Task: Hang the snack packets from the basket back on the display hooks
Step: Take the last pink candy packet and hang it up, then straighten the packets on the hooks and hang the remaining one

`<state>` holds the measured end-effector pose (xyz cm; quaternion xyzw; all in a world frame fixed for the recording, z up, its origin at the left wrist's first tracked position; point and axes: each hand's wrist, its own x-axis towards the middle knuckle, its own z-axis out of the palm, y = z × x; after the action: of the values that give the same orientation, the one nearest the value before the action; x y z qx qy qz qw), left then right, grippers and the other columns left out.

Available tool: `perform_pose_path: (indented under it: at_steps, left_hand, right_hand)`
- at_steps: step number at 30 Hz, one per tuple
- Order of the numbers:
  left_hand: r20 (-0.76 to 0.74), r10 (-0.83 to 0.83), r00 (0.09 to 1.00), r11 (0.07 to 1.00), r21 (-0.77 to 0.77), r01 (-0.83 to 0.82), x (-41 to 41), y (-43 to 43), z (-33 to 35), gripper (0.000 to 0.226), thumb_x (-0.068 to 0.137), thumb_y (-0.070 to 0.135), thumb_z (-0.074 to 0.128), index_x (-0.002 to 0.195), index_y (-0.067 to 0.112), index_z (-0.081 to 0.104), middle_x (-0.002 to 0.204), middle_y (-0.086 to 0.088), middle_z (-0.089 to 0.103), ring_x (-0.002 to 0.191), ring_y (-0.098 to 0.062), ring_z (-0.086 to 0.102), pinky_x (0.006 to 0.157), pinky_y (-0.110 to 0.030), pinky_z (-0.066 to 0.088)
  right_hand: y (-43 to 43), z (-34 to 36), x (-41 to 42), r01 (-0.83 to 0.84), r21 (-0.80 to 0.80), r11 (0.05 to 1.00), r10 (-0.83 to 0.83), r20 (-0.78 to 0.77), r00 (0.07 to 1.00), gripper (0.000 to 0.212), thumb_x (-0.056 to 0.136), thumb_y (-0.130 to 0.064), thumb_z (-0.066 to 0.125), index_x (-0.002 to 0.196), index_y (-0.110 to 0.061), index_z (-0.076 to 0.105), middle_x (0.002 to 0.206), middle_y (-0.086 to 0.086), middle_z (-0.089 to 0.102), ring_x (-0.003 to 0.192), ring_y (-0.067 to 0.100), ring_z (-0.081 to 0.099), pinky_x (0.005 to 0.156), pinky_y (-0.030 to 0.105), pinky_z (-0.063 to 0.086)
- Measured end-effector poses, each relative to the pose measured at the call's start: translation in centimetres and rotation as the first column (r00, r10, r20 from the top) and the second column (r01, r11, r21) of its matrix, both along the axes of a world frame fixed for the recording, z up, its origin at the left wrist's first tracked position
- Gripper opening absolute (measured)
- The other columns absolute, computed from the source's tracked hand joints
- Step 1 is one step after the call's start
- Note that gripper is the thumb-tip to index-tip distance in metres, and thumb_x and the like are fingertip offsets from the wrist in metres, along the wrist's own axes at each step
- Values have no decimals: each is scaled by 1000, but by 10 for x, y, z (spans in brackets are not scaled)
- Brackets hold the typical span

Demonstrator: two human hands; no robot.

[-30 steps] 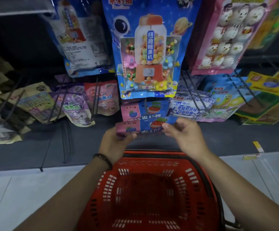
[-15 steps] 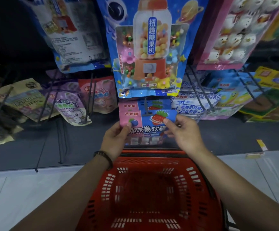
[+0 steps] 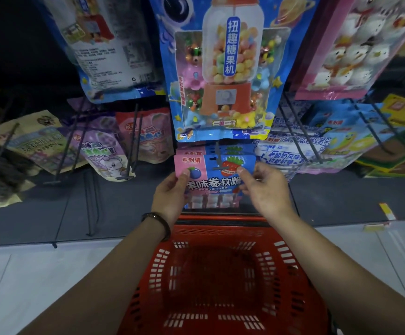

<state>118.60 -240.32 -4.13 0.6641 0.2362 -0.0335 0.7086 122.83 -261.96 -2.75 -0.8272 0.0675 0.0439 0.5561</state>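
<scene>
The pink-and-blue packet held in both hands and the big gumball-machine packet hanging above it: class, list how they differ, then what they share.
Size: the pink-and-blue packet looks far smaller than the gumball-machine packet. Support: the left hand and right hand pinch the pink-and-blue packet's sides; the gumball-machine packet hangs untouched. Print: the pink-and-blue packet shows a blueberry and strawberry; the gumball-machine packet shows a candy dispenser. Both carry blue backgrounds and Chinese lettering.
</scene>
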Motion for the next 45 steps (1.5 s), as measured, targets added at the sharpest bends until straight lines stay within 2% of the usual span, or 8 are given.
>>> perform_pose_path:
  at_steps: [4, 7, 11, 15, 18, 23, 27, 45]
  left_hand:
    - [-56, -27, 998, 1000, 8, 28, 5, 0, 2, 25, 102, 45, 60, 89, 43, 82, 78, 24, 76, 69, 7, 70, 83, -32, 62]
    - [-63, -15, 998, 999, 28, 17, 6, 1, 4, 22, 98, 51, 63, 93, 39, 82, 87, 17, 79, 79, -3, 71, 97, -45, 58]
    - [-104, 80, 991, 989, 133, -66, 4, 0, 12, 59, 78, 69, 67, 108, 18, 64, 107, -5, 74, 104, -27, 71, 100, -53, 55]
    - [-7, 189, 982, 889, 427, -168, -10, -8, 10, 38, 89, 35, 77, 108, 11, 56, 113, -16, 62, 106, -36, 62, 92, -49, 53]
    - [161, -108, 981, 739, 673, -29, -32, -26, 5, 30, 87, 19, 74, 112, 16, 56, 114, -6, 55, 106, -28, 56, 93, -48, 50]
    - [-92, -268, 959, 274, 947, 168, -48, -43, -5, 99, 76, 34, 75, 156, 50, 20, 141, -8, 31, 116, -36, 44, 90, -52, 52]
    - [-172, -228, 958, 336, 910, 244, -36, -50, -11, 111, 78, 34, 73, 157, 55, -1, 141, -9, 22, 112, -40, 43, 89, -53, 52]
    - [-149, -152, 977, 594, 777, 211, 37, -68, -5, 92, 99, 30, 55, 157, 56, -11, 160, -15, 13, 131, -47, 41, 108, -56, 40]
  right_hand:
    - [1, 3, 1, 5, 2, 1000, -5, -10, 1000, 28, 93, -46, 76, 80, -24, 64, 89, 22, 71, 86, 43, 74, 80, 62, 61]
    - [2, 2, 0, 6, 3, 1000, -6, -25, 1000, 18, 91, -34, 82, 97, -27, 66, 90, -2, 75, 79, 7, 76, 75, 33, 63]
    - [11, 2, -12, 125, 30, 992, -126, 49, 991, 40, 87, -14, 86, 108, -16, 52, 94, -13, 61, 68, -28, 59, 58, -4, 41]
    - [21, 0, -31, 101, -139, 985, -84, 119, 989, 30, 89, -17, 82, 101, -17, 53, 96, 2, 59, 73, -9, 60, 65, 3, 44]
    - [26, -1, -42, -104, -304, 947, 143, 109, 984, 32, 93, -27, 75, 118, -23, 56, 121, 2, 51, 94, 13, 65, 87, 31, 59]
    - [26, 0, -49, -201, -492, 847, 266, 66, 962, 66, 95, -35, 70, 153, -38, 38, 140, 2, 36, 129, 27, 53, 99, 45, 58]
    - [24, -3, -38, -256, -477, 841, 294, 5, 956, 76, 97, -35, 70, 159, -46, 28, 153, 1, 25, 141, 31, 45, 101, 48, 59]
    - [37, -10, 16, -304, -276, 912, 304, -46, 952, 78, 103, -49, 60, 165, -49, 13, 157, 6, 24, 146, 33, 42, 121, 46, 41]
